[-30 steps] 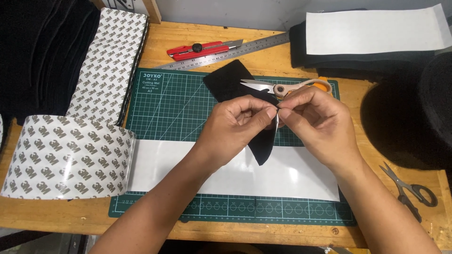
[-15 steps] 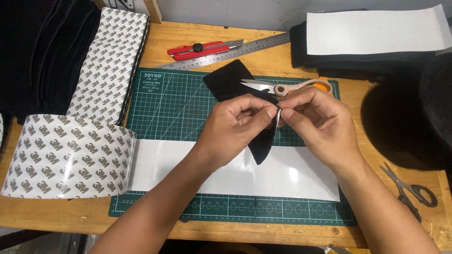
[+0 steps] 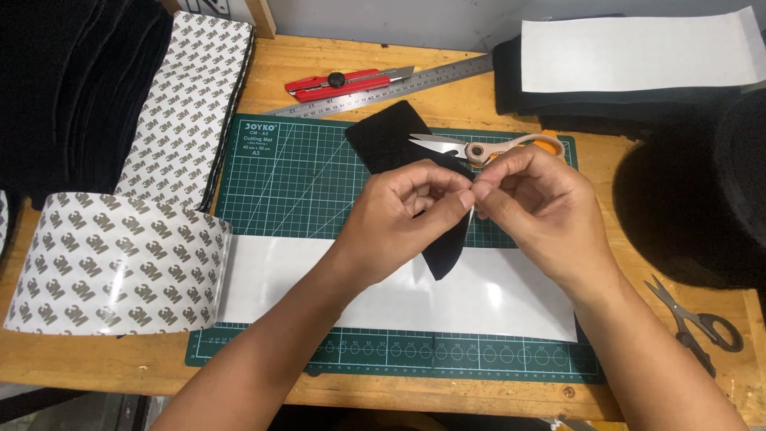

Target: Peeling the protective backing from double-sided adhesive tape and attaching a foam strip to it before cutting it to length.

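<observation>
Both hands meet over the middle of the green cutting mat point(image 3: 263, 183). The left hand point(image 3: 407, 215) and the right hand point(image 3: 531, 195) have their fingertips pinched together at the upper edge of a black fabric piece point(image 3: 391, 144), thumbs and forefingers closed on it, with a thin pale sliver showing between them, perhaps a backing edge; too small to tell for sure. Neither hand is nearer than the other: both grip at the same spot, touching each other.

The fabric piece is a long strip. Its long axis runs on a slant, from the far left of the hands, where it lies on the mat, down toward the person, where its pointed end shows below the left hand over a white sheet point(image 3: 495, 303). So most of the strip lies away from the pinch in two directions, with the hands holding its middle edge.

Just beyond the hands, a pair of scissors point(image 3: 479, 150) with orange and tan handles lies on the fabric's far end, blades pointing left. A steel ruler point(image 3: 383, 92) and a red knife point(image 3: 343, 81) lie farther back on the wooden surface point(image 3: 511, 120). A roll of printed adhesive liner point(image 3: 112, 271) sits at the left, touching the white sheet. Dark scissors point(image 3: 694, 323) lie at the right edge, well apart.
</observation>
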